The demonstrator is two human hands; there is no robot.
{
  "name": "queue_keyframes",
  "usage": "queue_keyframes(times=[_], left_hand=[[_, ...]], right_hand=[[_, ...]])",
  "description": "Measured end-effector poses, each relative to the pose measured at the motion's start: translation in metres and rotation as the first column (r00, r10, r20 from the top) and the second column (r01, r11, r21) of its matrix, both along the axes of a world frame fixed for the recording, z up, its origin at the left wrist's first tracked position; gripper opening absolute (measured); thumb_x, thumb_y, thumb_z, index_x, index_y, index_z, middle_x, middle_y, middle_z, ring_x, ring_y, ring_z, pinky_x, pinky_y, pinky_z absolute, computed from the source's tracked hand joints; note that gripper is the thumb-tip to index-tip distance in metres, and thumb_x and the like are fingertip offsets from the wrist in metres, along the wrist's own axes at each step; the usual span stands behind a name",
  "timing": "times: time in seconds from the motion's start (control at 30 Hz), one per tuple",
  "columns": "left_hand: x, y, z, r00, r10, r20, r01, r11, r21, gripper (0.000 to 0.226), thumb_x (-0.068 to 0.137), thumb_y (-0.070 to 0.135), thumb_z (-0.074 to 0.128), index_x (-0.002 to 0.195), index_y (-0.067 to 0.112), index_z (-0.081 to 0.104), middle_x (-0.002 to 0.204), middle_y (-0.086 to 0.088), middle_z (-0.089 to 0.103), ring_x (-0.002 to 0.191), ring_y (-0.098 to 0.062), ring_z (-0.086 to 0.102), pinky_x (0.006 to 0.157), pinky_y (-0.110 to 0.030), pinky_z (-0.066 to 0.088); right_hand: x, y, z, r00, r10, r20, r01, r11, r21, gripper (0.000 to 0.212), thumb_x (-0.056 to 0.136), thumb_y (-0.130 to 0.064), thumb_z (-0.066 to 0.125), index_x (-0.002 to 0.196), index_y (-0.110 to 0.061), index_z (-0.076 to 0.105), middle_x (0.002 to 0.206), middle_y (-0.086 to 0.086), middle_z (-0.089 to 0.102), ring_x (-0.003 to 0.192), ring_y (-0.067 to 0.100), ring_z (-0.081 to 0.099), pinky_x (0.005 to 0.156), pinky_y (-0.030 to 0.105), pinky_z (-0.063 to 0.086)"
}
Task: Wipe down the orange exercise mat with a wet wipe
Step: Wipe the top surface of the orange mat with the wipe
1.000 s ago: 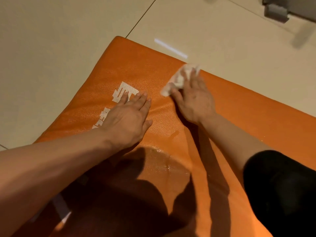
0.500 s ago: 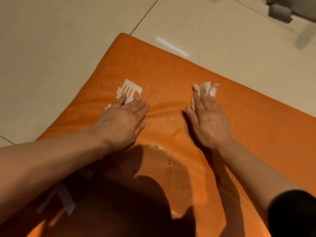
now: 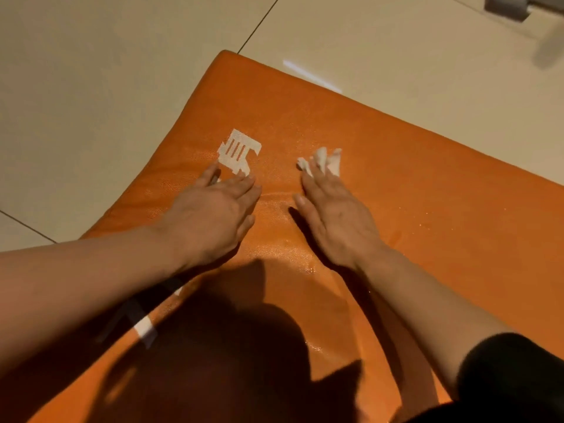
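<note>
While the left hand (image 3: 210, 218) stays flat, the flat-fingered right hand (image 3: 335, 215) has swept the wet wipe (image 3: 323, 161) back leftward across the orange mat (image 3: 427, 184); wiping continues.

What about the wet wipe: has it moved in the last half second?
Yes. Under the right hand the wet wipe has slid left, closer to the white logo printed on the orange mat.

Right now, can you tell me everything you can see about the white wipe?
The wet wipe is a small white, crumpled sheet that looks like soft damp paper or cloth. It lies flat on the orange mat, right of the white logo. The right hand presses it down with straight fingers, covering most of it, so only bunched, pointed ends stick out past the fingertips. The left hand does not touch it.
</note>
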State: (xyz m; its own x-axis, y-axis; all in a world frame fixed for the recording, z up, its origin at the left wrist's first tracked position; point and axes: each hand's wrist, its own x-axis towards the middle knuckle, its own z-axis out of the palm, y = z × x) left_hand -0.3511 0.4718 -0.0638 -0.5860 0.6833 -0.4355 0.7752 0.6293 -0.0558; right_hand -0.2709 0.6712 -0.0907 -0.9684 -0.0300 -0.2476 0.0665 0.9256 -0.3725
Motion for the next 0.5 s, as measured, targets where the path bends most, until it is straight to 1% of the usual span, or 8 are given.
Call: queue_keyframes(times=[0.07, 0.1, 0.17, 0.23, 0.3, 0.37, 0.43, 0.5], left_hand=[[0.001, -0.01, 0.003, 1.0, 0.006, -0.014, -0.007, 1.0, -0.02, 0.06, 0.1, 0.047, 0.017, 0.154, 0.025, 0.007, 0.161, 0.002, 0.007, 0.148, -0.012, 0.006, 0.12, -0.047, -0.005], [0.003, -0.012, 0.004, 1.0, 0.007, -0.022, -0.007, 0.999, -0.031, 0.06, 0.099, 0.047, 0.017, 0.154, 0.024, 0.009, 0.161, 0.001, 0.008, 0.148, -0.013, 0.007, 0.12, -0.048, -0.005], [0.008, -0.011, 0.004, 0.999, 0.012, -0.035, -0.014, 0.998, -0.062, 0.06, 0.099, 0.047, 0.019, 0.154, 0.023, 0.013, 0.161, -0.001, 0.01, 0.148, -0.014, 0.008, 0.119, -0.05, -0.004], [0.013, -0.005, 0.004, 0.999, 0.041, -0.031, -0.043, 0.997, -0.068, 0.06, 0.1, 0.045, 0.021, 0.154, 0.02, 0.016, 0.161, -0.003, 0.012, 0.148, -0.016, 0.011, 0.12, -0.05, -0.002], [0.018, -0.004, 0.005, 0.998, 0.057, -0.012, -0.057, 0.997, -0.047, 0.059, 0.1, 0.043, 0.023, 0.153, 0.018, 0.021, 0.16, -0.004, 0.019, 0.148, -0.016, 0.015, 0.12, -0.049, -0.002], [0.022, -0.009, 0.008, 0.999, 0.041, -0.003, -0.041, 0.998, -0.038, 0.056, 0.099, 0.042, 0.024, 0.15, 0.018, 0.028, 0.157, -0.002, 0.027, 0.146, -0.016, 0.019, 0.118, -0.049, -0.003], [0.025, -0.017, 0.014, 0.999, 0.038, 0.018, -0.037, 0.997, -0.066, 0.056, 0.1, 0.044, 0.024, 0.151, 0.021, 0.026, 0.159, -0.001, 0.023, 0.147, -0.015, 0.018, 0.117, -0.05, -0.004], [0.027, -0.027, 0.02, 0.998, 0.051, 0.034, -0.047, 0.993, -0.111, 0.058, 0.101, 0.047, 0.022, 0.154, 0.025, 0.016, 0.161, 0.0, 0.013, 0.148, -0.014, 0.013, 0.118, -0.051, -0.005]], right_hand=[[0.018, 0.008, 0.002, 0.991, -0.134, 0.027, 0.132, 0.988, 0.078, 0.077, 0.094, -0.063, -0.001, 0.156, -0.019, 0.009, 0.162, -0.001, -0.003, 0.149, 0.017, -0.003, 0.119, 0.029, 0.001], [0.02, 0.005, 0.003, 0.98, -0.19, 0.056, 0.184, 0.978, 0.099, 0.076, 0.094, -0.062, 0.001, 0.156, -0.017, 0.006, 0.162, 0.0, -0.005, 0.149, 0.017, -0.005, 0.119, 0.029, -0.001], [0.011, -0.015, 0.003, 0.968, -0.228, 0.104, 0.221, 0.972, 0.076, 0.076, 0.094, -0.062, 0.003, 0.155, -0.017, 0.0, 0.161, 0.003, -0.01, 0.149, 0.018, -0.011, 0.12, 0.032, -0.002], [-0.01, -0.041, -0.001, 0.988, -0.127, 0.087, 0.129, 0.992, -0.015, 0.073, 0.096, -0.06, 0.006, 0.155, -0.018, -0.002, 0.161, 0.004, -0.012, 0.148, 0.018, -0.013, 0.122, 0.037, -0.001], [-0.032, -0.061, -0.002, 0.996, 0.009, 0.086, -0.002, 0.996, -0.092, 0.067, 0.101, -0.054, 0.008, 0.155, -0.017, -0.001, 0.162, 0.004, -0.01, 0.148, 0.016, -0.015, 0.122, 0.036, -0.004], [-0.043, -0.062, -0.001, 0.988, 0.109, 0.111, -0.096, 0.989, -0.112, 0.066, 0.101, -0.053, 0.008, 0.155, -0.015, 0.001, 0.162, 0.003, -0.01, 0.148, 0.015, -0.015, 0.122, 0.034, -0.005], [-0.03, -0.046, 0.002, 0.976, 0.193, 0.102, -0.19, 0.981, -0.041, 0.072, 0.098, -0.058, 0.005, 0.156, -0.016, 0.002, 0.162, 0.002, -0.01, 0.148, 0.015, -0.012, 0.123, 0.037, 0.001], [0.001, -0.026, 0.002, 0.977, 0.199, 0.078, -0.205, 0.975, 0.087, 0.079, 0.093, -0.064, 0.0, 0.156, -0.017, 0.002, 0.162, 0.002, -0.011, 0.149, 0.018, -0.008, 0.122, 0.037, 0.002]])
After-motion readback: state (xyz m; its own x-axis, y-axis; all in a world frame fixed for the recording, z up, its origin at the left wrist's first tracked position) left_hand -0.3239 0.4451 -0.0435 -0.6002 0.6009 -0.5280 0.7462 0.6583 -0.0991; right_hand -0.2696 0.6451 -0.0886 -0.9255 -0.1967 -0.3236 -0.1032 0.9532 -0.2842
